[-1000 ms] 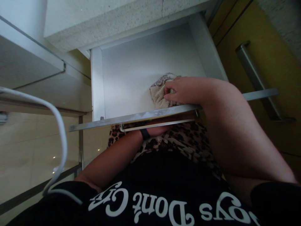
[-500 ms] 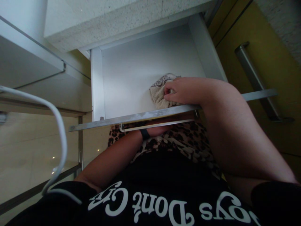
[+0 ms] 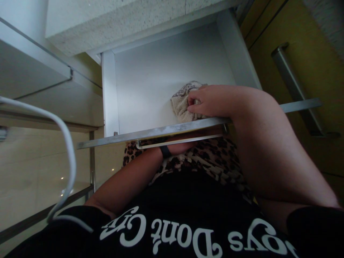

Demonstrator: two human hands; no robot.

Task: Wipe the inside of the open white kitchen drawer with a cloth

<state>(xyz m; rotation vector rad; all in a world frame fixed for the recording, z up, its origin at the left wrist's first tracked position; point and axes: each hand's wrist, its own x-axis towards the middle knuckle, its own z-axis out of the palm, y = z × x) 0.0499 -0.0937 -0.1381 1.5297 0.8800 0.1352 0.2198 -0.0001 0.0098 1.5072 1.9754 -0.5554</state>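
My right hand (image 3: 205, 99) reaches over the front of a pulled-out white drawer (image 3: 150, 79). Its fingers are bunched round a beige patterned cloth (image 3: 182, 102), which presses on the drawer floor close to the front panel, right of the middle. My left hand (image 3: 182, 147), with a dark band on the wrist, is under the drawer's front edge beside the metal handle (image 3: 182, 141). The handle and panel hide its fingers, so I cannot see what they do.
A speckled stone countertop (image 3: 129, 27) overhangs the back of the drawer. To the right is a yellow cabinet front with a metal handle (image 3: 298, 89). A white cable (image 3: 71, 154) hangs in a loop at the left, over a tiled floor (image 3: 51, 161).
The cloth and my right hand are in nearly the same spot in the drawer. The view has shifted slightly; my left arm looks unchanged.
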